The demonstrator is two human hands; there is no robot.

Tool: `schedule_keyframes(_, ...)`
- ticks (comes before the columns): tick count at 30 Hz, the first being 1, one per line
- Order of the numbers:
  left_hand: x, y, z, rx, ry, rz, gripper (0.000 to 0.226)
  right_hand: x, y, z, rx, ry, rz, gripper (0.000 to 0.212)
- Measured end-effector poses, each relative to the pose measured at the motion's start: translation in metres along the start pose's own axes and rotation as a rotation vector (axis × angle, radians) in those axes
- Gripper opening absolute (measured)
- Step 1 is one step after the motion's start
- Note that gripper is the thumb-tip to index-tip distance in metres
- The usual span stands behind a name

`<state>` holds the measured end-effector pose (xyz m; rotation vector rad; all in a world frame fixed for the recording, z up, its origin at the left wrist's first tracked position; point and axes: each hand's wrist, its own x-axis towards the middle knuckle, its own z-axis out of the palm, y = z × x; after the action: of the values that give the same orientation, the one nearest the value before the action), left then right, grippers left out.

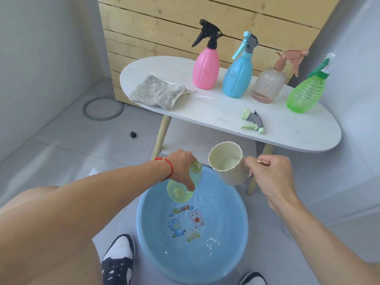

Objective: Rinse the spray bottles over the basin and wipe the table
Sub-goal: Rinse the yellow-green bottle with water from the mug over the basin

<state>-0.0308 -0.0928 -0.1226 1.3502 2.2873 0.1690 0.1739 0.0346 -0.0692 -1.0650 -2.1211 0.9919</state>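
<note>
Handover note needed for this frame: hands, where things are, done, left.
Left hand grips the yellow-green bottle, head off, tilted over the blue basin.
Right hand holds the cream cup by its handle beside the bottle's mouth.
Its spray head lies on the white table; pink, blue, clear and green bottles stand there, heads on, cloth at the left end.
Done: head removed.
Left: rinse every bottle, wipe table.

Left hand (182, 167) covers the middle of the pale yellow-green clear plastic bottle (181, 192); only neck and base show. Round light-blue plastic basin (236, 233): rim at 6 o'clock cut by the frame edge, printed lettering on its floor too small to read. Right hand (269, 177) hides the handle of the cream faceted plastic jug (228, 165); jug contents indistinct.
</note>
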Motion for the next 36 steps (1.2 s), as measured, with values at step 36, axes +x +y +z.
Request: schedule_keyframes(36, -0.004, 0.021, 0.003, 0.132, -0.081, 0.053, 0.056, -0.006, -0.003, 0.015, -0.354, 0.139, -0.509, 0.037)
